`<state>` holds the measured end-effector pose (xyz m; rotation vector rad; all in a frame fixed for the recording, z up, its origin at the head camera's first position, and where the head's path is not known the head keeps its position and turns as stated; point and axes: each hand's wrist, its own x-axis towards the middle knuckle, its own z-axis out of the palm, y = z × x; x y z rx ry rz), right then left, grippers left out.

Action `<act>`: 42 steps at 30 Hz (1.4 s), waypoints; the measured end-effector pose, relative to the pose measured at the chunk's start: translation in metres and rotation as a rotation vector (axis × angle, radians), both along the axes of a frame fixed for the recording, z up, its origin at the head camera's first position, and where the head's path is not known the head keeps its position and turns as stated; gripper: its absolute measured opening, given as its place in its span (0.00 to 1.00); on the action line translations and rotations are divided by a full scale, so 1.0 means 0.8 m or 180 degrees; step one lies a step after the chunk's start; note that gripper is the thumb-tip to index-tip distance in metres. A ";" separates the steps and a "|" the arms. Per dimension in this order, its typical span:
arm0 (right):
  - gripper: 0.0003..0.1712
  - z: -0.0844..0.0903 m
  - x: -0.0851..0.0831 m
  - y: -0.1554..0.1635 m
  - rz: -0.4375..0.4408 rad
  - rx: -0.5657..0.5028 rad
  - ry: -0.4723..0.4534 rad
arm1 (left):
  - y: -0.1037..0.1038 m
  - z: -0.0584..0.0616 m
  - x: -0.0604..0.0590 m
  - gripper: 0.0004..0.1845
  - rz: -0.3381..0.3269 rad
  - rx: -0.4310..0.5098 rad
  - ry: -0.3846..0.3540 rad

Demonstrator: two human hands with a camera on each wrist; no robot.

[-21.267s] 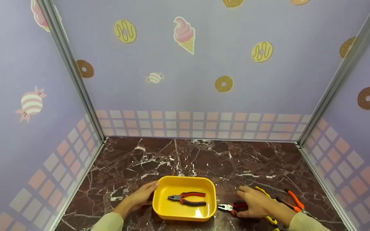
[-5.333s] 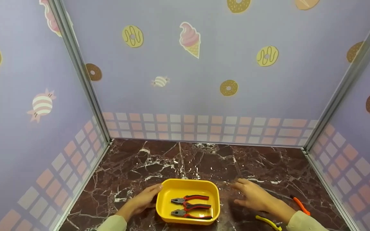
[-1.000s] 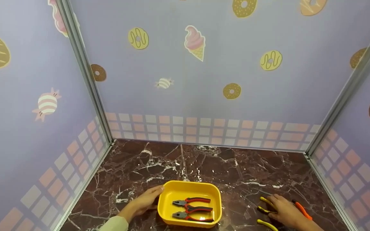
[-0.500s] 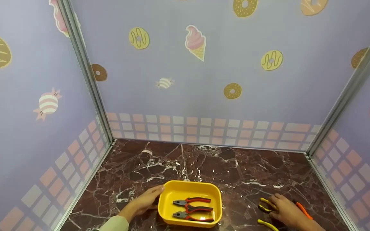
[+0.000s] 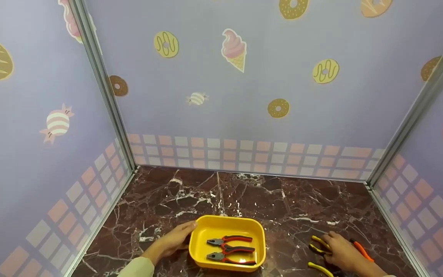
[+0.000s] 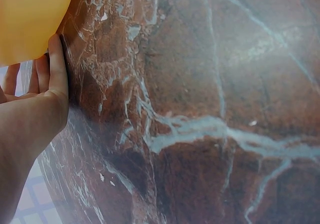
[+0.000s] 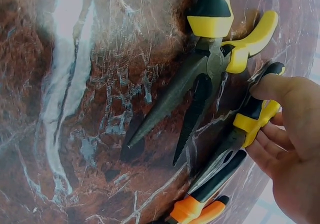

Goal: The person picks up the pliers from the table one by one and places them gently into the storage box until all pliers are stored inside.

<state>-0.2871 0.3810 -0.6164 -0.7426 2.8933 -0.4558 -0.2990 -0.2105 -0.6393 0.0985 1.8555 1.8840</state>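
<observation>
On the right of the marble-patterned table, my right hand (image 5: pixel 338 250) grips yellow-and-black-handled long-nose pliers (image 7: pixel 244 123). In the right wrist view the thumb lies on one handle, the fingers are behind the other, and the jaws look closed. A second pair of long-nose pliers (image 7: pixel 210 23) with like handles lies beside it, jaws spread. My left hand (image 5: pixel 173 239) rests against the left wall of a yellow box (image 5: pixel 227 218), fingers nearly straight along its outside. Inside the box lie two pairs of combination pliers with red-and-black handles, one pair (image 5: pixel 215 242) behind the other (image 5: pixel 215 255).
Orange-and-black-handled pliers (image 5: pixel 362 251) lie just right of my right hand, partly hidden by it in the head view. Patterned panels (image 5: pixel 244 123) enclose the table at the back and both sides, with metal posts (image 5: pixel 406 100) at the corners.
A second pair of red-handled pliers has joined the first in the box since the oldest frame. My right hand has moved right to the yellow-handled long-nose pliers; the left stays at the box.
</observation>
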 end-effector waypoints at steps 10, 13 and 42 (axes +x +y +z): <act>0.22 0.005 -0.001 0.000 0.0192 -0.0052 0.0063 | 0.000 0.000 0.000 0.37 0.0015 -0.0043 -0.0018; 0.22 0.009 -0.003 -0.001 0.0172 -0.0053 0.0121 | 0.000 -0.001 0.001 0.36 0.0025 -0.0018 0.0005; 0.27 0.038 -0.016 -0.051 0.0021 -0.0343 0.0305 | 0.001 -0.001 0.002 0.36 0.0040 0.0042 0.0014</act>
